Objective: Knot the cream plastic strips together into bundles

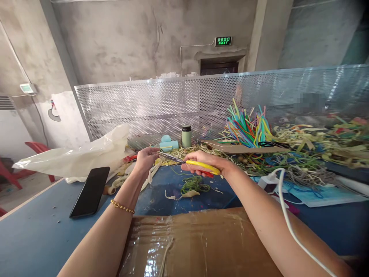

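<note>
My right hand (198, 162) is wrapped round the yellow and red handles of a pair of scissors (203, 166). Their metal blades point left and reach the fingertips of my left hand (146, 159). That hand is pinched closed on a thin pale strip (165, 147), whose end sticks out to the right just above the blades. Longer pale strips (150, 176) lie or hang below the left hand; I cannot tell whether they are part of what it holds. On the blue table beneath the scissors rests a small tangle of green strands (193, 185).
A cardboard box (201, 242) fills the near middle. To the left lie a black phone (90, 191) and a plastic bag (86, 150). Behind my hands stands a green bottle (186, 136). Colourful stems (250, 129), heaped strips and a white cable (284, 204) occupy the right.
</note>
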Motion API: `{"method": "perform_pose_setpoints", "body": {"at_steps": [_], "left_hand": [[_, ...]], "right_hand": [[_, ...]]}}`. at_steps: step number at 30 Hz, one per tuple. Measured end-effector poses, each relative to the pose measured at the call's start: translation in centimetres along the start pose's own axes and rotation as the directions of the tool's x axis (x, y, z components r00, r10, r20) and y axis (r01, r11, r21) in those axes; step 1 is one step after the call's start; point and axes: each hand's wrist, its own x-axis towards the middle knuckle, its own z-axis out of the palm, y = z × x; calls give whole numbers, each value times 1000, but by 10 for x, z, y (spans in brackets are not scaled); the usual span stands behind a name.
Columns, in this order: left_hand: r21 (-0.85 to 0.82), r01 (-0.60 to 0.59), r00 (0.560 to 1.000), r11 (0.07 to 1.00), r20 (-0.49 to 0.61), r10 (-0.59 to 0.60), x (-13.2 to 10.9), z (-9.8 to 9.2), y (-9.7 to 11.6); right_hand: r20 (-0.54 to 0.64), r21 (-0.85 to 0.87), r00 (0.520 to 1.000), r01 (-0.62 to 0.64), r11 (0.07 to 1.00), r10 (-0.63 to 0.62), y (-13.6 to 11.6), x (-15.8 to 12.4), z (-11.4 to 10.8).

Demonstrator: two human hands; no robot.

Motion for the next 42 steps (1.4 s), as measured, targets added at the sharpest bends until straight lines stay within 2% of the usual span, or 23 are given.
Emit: {"method": "perform_pose_setpoints", "body": {"at_steps": [9, 17, 20, 23, 26, 36, 40, 42], "left_hand": [[95, -73, 997, 993, 30, 70, 4, -2, -7], [157, -101, 995, 982, 26, 98, 3, -2, -6], [102, -65, 998, 993, 24, 62, -1, 0, -3], [-14, -11, 998, 1000, 62, 12, -4, 2, 0], [-89, 35, 995, 995, 92, -27, -6, 3, 1], [-108, 70, 994, 992, 95, -60, -5, 3, 2], [-173, 140, 986, 975, 119, -120, -4, 3, 5], [-235, 158, 984, 959, 123, -132, -5, 3, 6]], "right_hand": [[-18, -48, 999, -40, 998, 39, 1, 2, -2], [-69, -94, 997, -31, 995, 25, -8, -4, 5], [-97, -83, 995, 0, 997, -8, -8, -2, 8], [-118, -76, 991, 59, 995, -68, -6, 1, 10], [-154, -79, 985, 63, 995, -74, -6, 2, 11], [-199, -110, 975, 83, 990, -103, -8, 1, 13], [-299, -45, 949, 93, 995, -102, -11, -2, 13], [-291, 1, 947, 144, 990, -137, -13, -5, 14]]}}
